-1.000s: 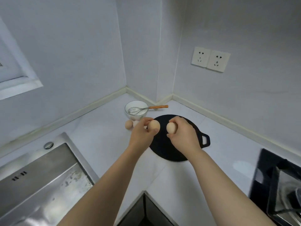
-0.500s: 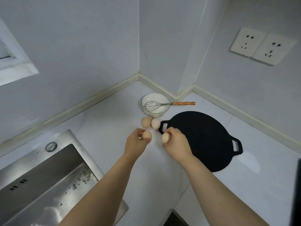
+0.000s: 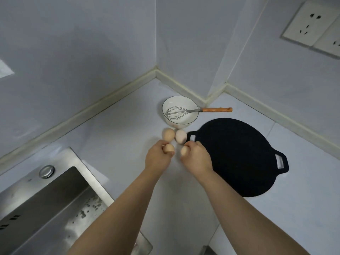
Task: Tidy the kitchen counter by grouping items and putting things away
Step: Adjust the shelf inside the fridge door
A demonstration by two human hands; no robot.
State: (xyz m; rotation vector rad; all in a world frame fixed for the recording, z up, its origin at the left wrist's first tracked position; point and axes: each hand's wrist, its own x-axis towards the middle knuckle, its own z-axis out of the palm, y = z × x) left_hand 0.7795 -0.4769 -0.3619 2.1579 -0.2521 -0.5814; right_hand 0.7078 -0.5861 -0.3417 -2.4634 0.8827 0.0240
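We are grouping eggs: our left hand pinches one egg, our right hand a second egg, both close to the counter. Next, we judge, set them down gently (they roll) by the two resting eggs; the pan crowds the right, bowl and whisk behind.

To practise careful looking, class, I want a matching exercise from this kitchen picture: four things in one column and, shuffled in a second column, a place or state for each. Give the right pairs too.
Column one
1. whisk
2. pan
3. sink
4. left hand

Column two
A. holds an egg
B. black, flat on the counter
C. steel, at lower left
D. wire head in the bowl

Pairs: 1-D, 2-B, 3-C, 4-A.
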